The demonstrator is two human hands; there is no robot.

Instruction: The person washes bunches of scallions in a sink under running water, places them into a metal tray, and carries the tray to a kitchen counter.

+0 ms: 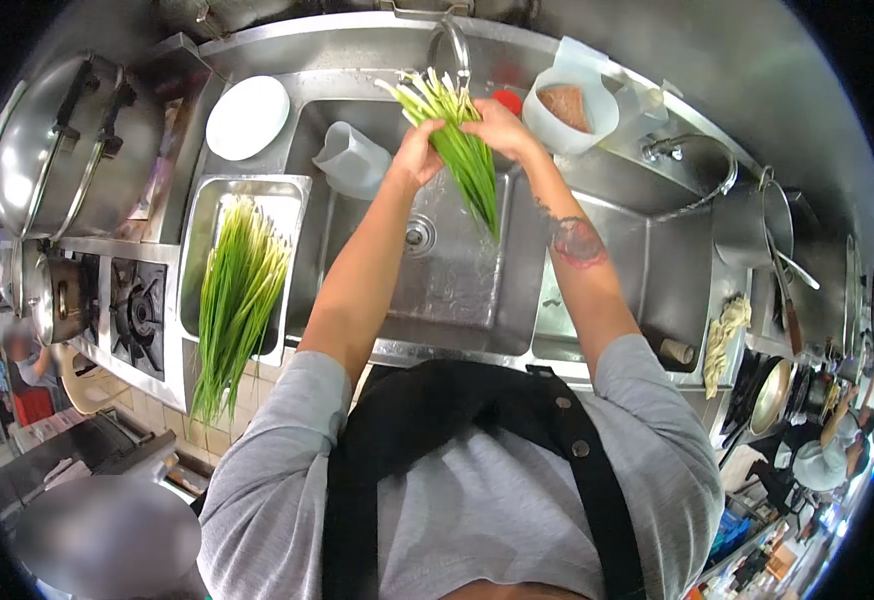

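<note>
While left grip (421,152) clasps scallions (473,176), right grip (504,130) curls round them.

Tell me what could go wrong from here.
The bunch of greens in the left hand and right hand could shed stalks into the sink. The other greens overhang the near edge of their metal tray, so a knock might drag some to the floor.
</note>
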